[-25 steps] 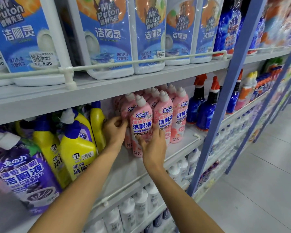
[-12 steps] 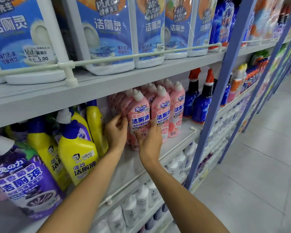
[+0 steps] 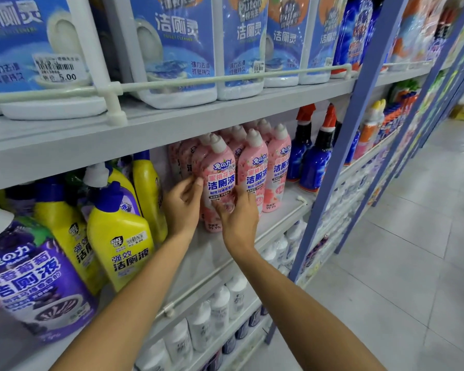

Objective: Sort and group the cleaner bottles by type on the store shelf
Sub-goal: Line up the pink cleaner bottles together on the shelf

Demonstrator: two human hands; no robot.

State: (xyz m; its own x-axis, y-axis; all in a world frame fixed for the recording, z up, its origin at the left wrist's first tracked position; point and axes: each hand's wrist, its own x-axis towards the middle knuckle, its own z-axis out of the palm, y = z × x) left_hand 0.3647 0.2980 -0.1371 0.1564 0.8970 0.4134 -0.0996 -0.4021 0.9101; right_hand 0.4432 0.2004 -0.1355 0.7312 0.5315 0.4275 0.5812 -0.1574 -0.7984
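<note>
A pink cleaner bottle [image 3: 220, 170] stands upright at the front of a cluster of several pink bottles [image 3: 263, 167] on the middle shelf [image 3: 214, 253]. My left hand [image 3: 182, 207] presses on its left side with the fingers curled around it. My right hand [image 3: 239, 215] lies on its lower front and right side. Both hands hold this bottle between them. To the left stand yellow bottles [image 3: 118, 236] with blue caps and a purple bottle [image 3: 32, 285] with a white cap.
Blue spray bottles [image 3: 314, 159] with red triggers stand right of the pink group. Large blue-and-white bottles [image 3: 177, 49] fill the upper shelf behind a white rail [image 3: 198, 80]. White bottles [image 3: 217, 306] fill the lower shelf. A blue upright post [image 3: 340, 156] divides the shelving; tiled floor lies to the right.
Both hands stayed on the front pink bottle. The left hand has shifted from behind it to its left side, and the bottle has been nudged slightly. The camera has moved closer.
</note>
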